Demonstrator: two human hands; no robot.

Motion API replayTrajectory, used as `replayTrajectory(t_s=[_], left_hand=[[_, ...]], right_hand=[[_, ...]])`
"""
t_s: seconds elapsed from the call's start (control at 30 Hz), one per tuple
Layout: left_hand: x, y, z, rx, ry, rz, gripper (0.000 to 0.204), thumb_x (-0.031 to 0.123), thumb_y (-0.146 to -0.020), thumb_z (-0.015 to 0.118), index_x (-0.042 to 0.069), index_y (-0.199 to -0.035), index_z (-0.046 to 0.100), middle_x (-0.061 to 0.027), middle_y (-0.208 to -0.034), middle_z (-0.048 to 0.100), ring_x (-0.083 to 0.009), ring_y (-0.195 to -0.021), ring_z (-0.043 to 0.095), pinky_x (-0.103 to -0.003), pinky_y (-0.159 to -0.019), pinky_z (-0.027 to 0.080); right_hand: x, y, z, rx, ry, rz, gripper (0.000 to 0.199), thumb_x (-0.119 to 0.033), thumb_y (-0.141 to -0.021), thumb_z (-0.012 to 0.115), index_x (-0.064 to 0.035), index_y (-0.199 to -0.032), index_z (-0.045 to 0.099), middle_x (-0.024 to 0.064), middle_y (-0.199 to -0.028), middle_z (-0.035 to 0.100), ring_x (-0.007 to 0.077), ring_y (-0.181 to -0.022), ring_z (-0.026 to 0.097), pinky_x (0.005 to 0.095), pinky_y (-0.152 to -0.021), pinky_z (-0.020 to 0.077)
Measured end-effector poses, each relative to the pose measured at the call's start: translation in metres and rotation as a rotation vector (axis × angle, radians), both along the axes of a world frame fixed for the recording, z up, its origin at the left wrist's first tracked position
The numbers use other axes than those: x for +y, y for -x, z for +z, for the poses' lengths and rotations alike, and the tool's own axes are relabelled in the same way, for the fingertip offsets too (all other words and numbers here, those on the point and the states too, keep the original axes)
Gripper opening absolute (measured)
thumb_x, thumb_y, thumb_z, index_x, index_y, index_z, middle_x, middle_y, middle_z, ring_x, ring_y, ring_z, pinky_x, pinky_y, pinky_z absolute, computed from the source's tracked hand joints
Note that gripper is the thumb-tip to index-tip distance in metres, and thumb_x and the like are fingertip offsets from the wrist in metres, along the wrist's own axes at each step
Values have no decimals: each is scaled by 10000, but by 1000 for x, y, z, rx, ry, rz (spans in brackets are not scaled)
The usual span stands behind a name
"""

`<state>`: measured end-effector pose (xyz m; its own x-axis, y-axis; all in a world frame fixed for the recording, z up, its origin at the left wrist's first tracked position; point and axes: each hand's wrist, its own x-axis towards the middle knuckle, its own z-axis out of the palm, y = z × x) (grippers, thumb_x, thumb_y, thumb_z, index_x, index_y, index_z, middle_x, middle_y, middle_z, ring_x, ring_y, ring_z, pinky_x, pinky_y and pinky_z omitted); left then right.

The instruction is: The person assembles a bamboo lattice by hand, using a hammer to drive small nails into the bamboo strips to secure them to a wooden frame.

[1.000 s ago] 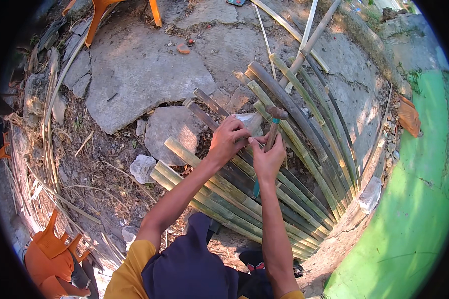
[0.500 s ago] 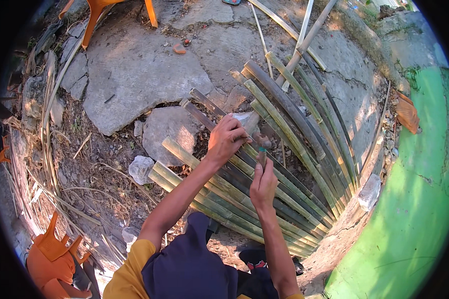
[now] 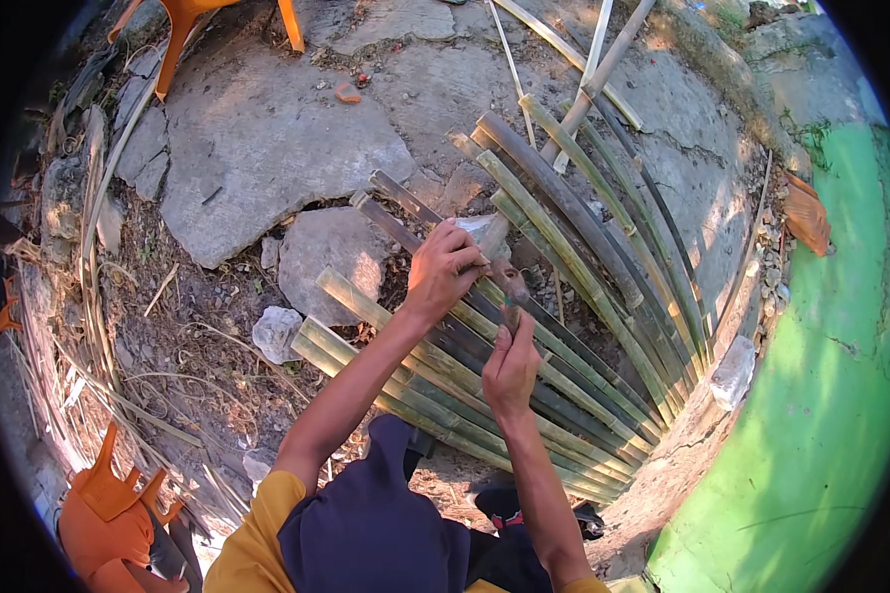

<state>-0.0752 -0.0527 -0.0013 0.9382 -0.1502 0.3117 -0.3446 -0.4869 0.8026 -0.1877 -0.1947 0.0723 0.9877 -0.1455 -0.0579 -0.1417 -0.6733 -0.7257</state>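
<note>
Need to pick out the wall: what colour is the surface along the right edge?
Bright green wall, with darker streaks, clearest in the head view, right of the bamboo slats.

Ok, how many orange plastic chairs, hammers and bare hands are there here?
Orange plastic chairs: 2
Wooden-handled hammer: 1
Bare hands: 2 (left hand, right hand)
Total: 5

Two bare forearms enter from the lower edge, no gloves, watch or rings visible on left hand [image 3: 443, 269] or right hand [image 3: 510, 361]. Short mustard-yellow sleeves [image 3: 252, 524] end above the elbows. Dark navy garment [image 3: 371, 529] covers the lap. Dark footwear with a red-and-white patch [image 3: 509, 516] beneath.
</note>
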Motion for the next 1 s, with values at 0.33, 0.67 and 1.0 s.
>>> replayTrajectory(t_s=[0.33, 0.67, 1.0], left_hand=[[3, 3, -6, 18, -9, -3, 178, 119, -698, 871, 99, -791, 721, -30, -834, 604, -260, -923, 634, -447, -1064, 533], [4, 1, -3, 57, -26, -15, 197, 158, -710, 887, 89, -802, 727, -35, -842, 613, -266, -923, 646, -466, -1109, 523], [4, 5, -6, 66, 20, -9, 159, 81, -710, 857, 84, -794, 722, -26, -836, 620, -266, -916, 648, -484, -1133, 512]], right_hand=[[5, -3, 1, 23, -32, -13, 302, -114, -1095, 502, 16, -1365, 544, 300, -932, 689, 511, -825, 694, 540, -672, 503], [8, -7, 6, 86, -36, -14, 271, -141, -1101, 506, 14, -1322, 535, 316, -986, 704, 537, -866, 687, 585, -700, 499], [9, -8, 12, 121, -46, -28, 213, -164, -1109, 507, 17, -1213, 548, 311, -886, 689, 543, -804, 672, 588, -642, 481]])
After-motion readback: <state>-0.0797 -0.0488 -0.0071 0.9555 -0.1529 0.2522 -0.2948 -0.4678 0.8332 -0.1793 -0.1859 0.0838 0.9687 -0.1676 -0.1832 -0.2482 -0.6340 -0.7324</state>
